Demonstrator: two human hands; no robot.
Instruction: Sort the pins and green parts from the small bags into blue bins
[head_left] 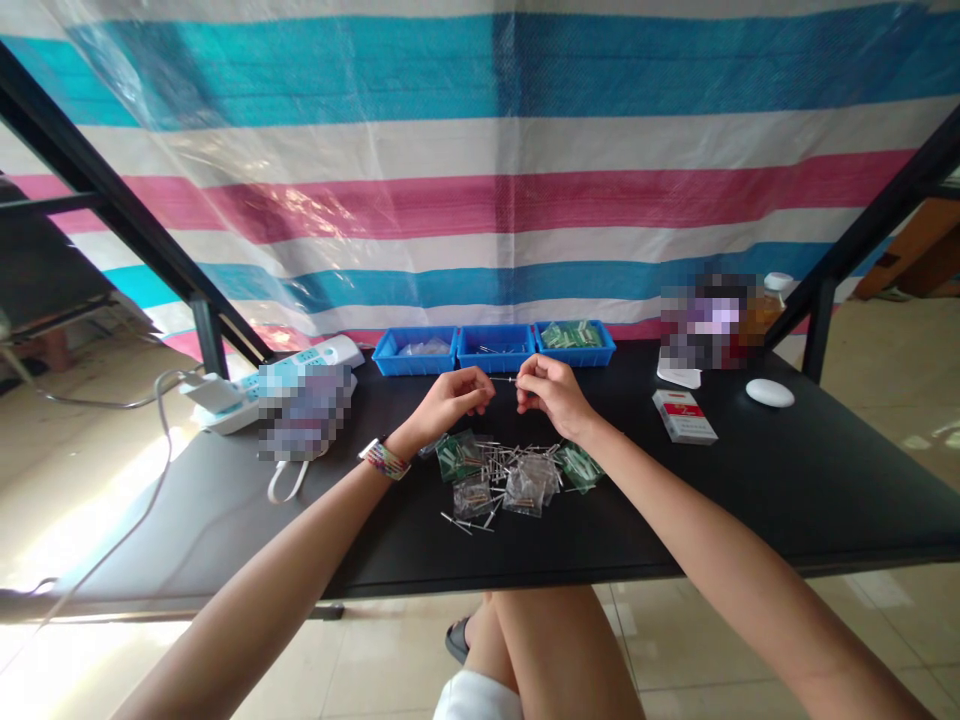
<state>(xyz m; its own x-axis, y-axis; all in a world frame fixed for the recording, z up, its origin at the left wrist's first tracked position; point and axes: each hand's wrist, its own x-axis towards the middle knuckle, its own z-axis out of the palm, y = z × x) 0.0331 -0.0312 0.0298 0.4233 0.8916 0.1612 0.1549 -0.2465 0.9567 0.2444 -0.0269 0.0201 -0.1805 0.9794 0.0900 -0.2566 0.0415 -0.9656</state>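
Observation:
A thin silver blind rivet [504,379] spans the gap between my two hands, level above the black table. The fingertips of my right hand [553,392] are pinched on one end of it. My left hand [459,397], fingers curled and closed, meets its other end. Below them lies a pile of loose blind rivets [499,460]. Clear plastic bags [527,484] with small metal pieces rest on this pile. Green packets [459,456] flank it, one partly behind my right wrist. In front of my hands stand three blue trays [495,358].
Green packets [574,336] fill the right tray; the middle one holds rivets, the left one clear bags. A white power strip [330,355] with a cable is at left. To the right are a cigarette pack [684,416] and a white oval object [770,393]. A striped sheet [420,210] hangs behind.

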